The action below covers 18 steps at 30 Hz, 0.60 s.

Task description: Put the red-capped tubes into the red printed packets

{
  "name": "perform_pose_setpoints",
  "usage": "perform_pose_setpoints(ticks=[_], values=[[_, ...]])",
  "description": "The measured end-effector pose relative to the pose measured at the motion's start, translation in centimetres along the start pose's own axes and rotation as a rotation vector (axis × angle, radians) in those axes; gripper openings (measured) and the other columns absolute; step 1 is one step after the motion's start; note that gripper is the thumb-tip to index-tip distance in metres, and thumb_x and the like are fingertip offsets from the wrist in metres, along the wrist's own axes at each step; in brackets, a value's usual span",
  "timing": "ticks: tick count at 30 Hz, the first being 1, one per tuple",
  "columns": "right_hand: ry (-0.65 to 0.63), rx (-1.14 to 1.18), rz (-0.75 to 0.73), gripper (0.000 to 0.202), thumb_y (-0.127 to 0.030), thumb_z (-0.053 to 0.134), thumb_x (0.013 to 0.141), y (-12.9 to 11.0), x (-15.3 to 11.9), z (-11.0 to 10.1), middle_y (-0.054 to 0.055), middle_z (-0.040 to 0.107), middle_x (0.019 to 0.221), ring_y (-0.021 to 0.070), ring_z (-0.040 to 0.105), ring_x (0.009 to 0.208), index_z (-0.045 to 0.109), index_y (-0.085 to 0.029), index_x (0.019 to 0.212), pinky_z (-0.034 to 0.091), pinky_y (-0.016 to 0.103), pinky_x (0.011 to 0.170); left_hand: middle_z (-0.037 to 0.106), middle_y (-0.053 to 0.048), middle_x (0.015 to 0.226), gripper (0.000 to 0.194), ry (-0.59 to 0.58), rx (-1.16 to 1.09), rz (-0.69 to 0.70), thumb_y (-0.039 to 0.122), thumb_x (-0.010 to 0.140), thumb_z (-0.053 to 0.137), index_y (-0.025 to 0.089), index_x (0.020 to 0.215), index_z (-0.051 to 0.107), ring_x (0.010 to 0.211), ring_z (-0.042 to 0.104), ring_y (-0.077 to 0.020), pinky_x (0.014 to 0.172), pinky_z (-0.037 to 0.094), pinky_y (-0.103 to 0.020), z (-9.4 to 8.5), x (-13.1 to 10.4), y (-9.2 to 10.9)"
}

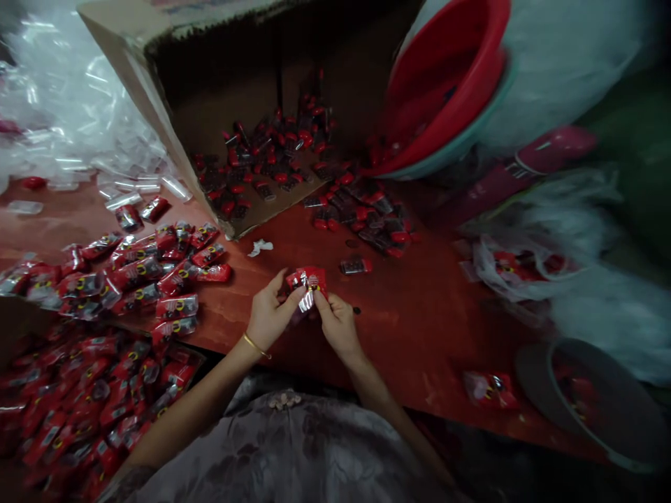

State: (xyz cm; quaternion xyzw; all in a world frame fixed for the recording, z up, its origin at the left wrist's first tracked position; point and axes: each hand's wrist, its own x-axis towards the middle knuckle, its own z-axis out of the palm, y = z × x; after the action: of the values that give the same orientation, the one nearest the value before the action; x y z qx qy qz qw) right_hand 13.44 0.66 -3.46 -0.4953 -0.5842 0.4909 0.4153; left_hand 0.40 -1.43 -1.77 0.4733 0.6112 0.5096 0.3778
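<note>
Both hands meet over the red tabletop [403,328], near its front edge. Between my left hand [270,311] and my right hand [338,325] is a small red plastic packet [313,278] with a clear, shiny part. Thumbs and fingers of both hands pinch it from either side; what lies inside the packet is partly hidden by the fingers. Just beyond my right hand, a small clear tube with a red end [355,265] lies on the table. A scrap of white paper [260,246] rests beyond my left hand.
A cardboard box [191,175] on its side spills red-capped tubes [361,209]. Red packets [136,272] pile up at left, with more in a box [94,391] below. Clear tubes [73,140] heap far left. Right are a red basin [472,91], a plastic bag [516,262] and a grey bowl [545,377].
</note>
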Motion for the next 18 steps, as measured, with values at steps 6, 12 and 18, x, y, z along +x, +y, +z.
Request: perform_pose_setpoints(ticks=[6,12,18], values=[[0.106,-0.116,0.037,0.046,-0.053,0.043,0.083,1.1,0.6,-0.4,-0.001,0.052,0.051,0.0117,0.047,0.05,0.051,-0.019,0.053,0.036,0.023,0.05,0.067,-0.004,0.062,0.027,-0.038,0.068,-0.07,0.041,0.076,0.059,0.017,0.076,0.072,0.06,0.06,-0.0178,0.059,0.046,-0.026,-0.3,0.5,-0.2],[0.158,-0.071,0.069,0.042,-0.053,0.047,0.081,1.3,1.6,-1.0,-0.001,0.057,0.052,0.0115,0.051,0.048,0.058,-0.018,0.06,0.04,0.023,0.052,0.053,-0.013,0.131,0.032,-0.031,0.653,0.15,0.03,0.072,0.063,0.021,0.102,0.067,0.129,0.036,-0.0344,0.104,0.024,-0.054,-0.6,1.5,-1.8],[0.129,0.031,0.041,0.041,-0.052,0.048,0.081,1.6,1.3,-1.2,-0.002,0.052,0.05,0.0095,0.045,0.043,0.056,-0.018,0.059,0.037,0.022,0.045,0.048,-0.016,0.135,0.046,-0.033,0.396,0.186,0.036,0.082,0.05,0.014,0.123,0.054,0.13,0.035,-0.0296,0.106,0.024,-0.048,-0.1,1.4,-1.1]])
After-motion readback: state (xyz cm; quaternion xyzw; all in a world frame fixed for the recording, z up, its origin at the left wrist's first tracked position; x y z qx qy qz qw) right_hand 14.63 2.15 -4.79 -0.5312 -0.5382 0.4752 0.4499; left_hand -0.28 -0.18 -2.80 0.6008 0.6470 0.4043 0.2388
